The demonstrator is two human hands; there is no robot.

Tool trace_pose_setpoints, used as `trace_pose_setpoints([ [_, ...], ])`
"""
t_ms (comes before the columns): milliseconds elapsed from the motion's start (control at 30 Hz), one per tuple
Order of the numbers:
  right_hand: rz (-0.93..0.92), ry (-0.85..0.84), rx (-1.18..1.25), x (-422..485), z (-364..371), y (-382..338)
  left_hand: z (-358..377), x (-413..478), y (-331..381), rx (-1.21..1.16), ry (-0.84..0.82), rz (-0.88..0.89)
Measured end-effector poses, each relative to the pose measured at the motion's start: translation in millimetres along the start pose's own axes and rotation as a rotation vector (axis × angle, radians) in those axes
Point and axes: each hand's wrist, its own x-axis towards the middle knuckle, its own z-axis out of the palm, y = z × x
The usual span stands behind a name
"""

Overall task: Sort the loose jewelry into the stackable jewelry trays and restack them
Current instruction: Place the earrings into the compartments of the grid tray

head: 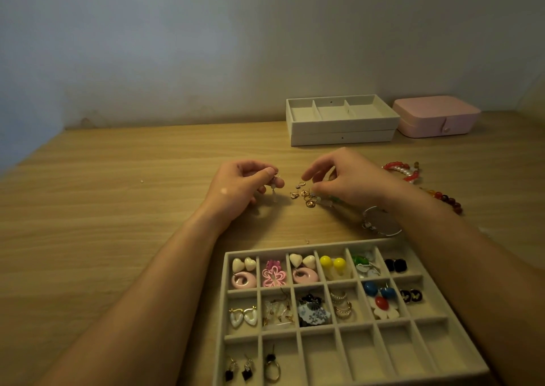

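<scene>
Roughly halfway, I would judge: on the wooden table (118, 179) the near tray (225, 297) has its top two rows almost full of paired earrings (hearts, pink flowers, yellow and blue balls, gold hoops), while most of its bottom row stands bare. At the back, two more trays (339, 126) sit stacked, the upper one showing three long compartments with next to nothing in them. A shut pink case (436, 117) lies just beside that stack. So restacking is not yet begun.

The left hand (244, 185) pinches a drop earring (274, 191) between thumb and forefinger, its pale stone hanging just above the table. The right hand (348, 179) reaches into the loose pile, forefinger out straight, the other fingers bent down onto it; whether they grip a piece I cannot tell.

Unsorted: beaded bracelets (404, 173) in red, white and amber behind the right wrist, a thin bangle (380, 220) near the tray, and the pile of small gold earrings (306, 198) between the hands
</scene>
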Motion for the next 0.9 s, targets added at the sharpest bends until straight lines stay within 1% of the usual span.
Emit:
trace_pose_setpoints([
  [100,-0.006,-0.029,-0.010,-1.7,2.3,0.5,3.0,1.3,-3.1,0.082,-0.027,0.023],
  [267,0.003,-0.072,-0.141,-0.6,7.3,-0.2,5.5,5.9,-8.2,0.212,-0.071,0.063],
  [400,-0.001,-0.113,-0.162,-0.4,5.2,0.4,5.0,6.1,-7.1,0.277,-0.049,0.071],
  [533,0.033,-0.176,-0.130,-3.9,-6.4,2.8,3.8,5.5,2.3,0.364,-0.048,0.097],
  [700,0.033,-0.161,-0.075,-4.5,-12.8,8.3,10.2,4.6,13.5,0.505,-0.137,0.173],
  [833,0.060,-0.149,-0.054,-3.3,-13.5,12.8,21.2,10.3,20.6,0.680,-0.274,0.188],
  [900,0.070,-0.131,-0.044,-2.7,-15.5,14.0,27.4,14.4,26.3,0.775,-0.287,0.210],
])
